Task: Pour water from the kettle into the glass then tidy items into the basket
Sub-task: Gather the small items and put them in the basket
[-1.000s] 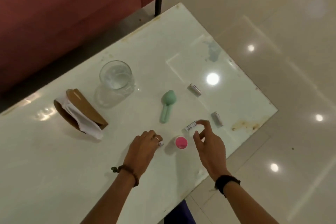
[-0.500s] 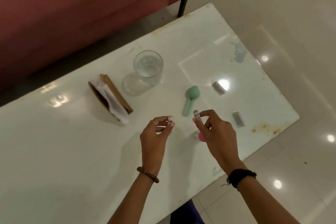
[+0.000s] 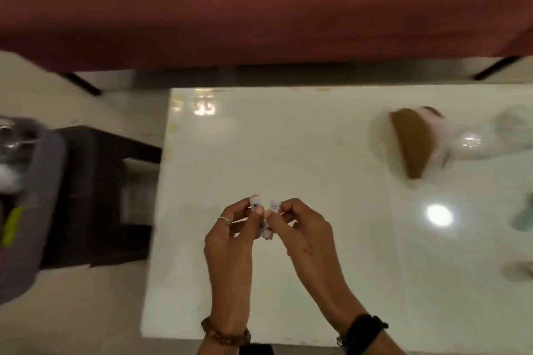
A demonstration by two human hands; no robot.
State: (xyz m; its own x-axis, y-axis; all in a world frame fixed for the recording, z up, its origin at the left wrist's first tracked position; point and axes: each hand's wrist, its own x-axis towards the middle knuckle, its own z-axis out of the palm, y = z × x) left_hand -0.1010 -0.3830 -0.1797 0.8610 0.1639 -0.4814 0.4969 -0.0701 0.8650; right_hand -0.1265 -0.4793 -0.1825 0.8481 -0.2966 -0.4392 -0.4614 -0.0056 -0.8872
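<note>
Home living room. Dark red upholstered sofa (image 3: 259, 8) on black legs spans 12 o'clock. Low glossy white worktop (image 3: 288, 153) in front, ceiling lights reflected. Cream polished tile floor (image 3: 86, 320). Grey basket (image 3: 31, 210) on dark stool (image 3: 95, 196) at 9 o'clock.

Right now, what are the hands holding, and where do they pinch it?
Each pinches a small white tube: left hand below the top of one tube, right hand mid-length on another.

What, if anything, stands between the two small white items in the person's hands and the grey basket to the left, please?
Nothing visible does. The left hand and right hand each pinch a small white item above the table; only bare tabletop and a dark stool lie before the grey basket.
</note>
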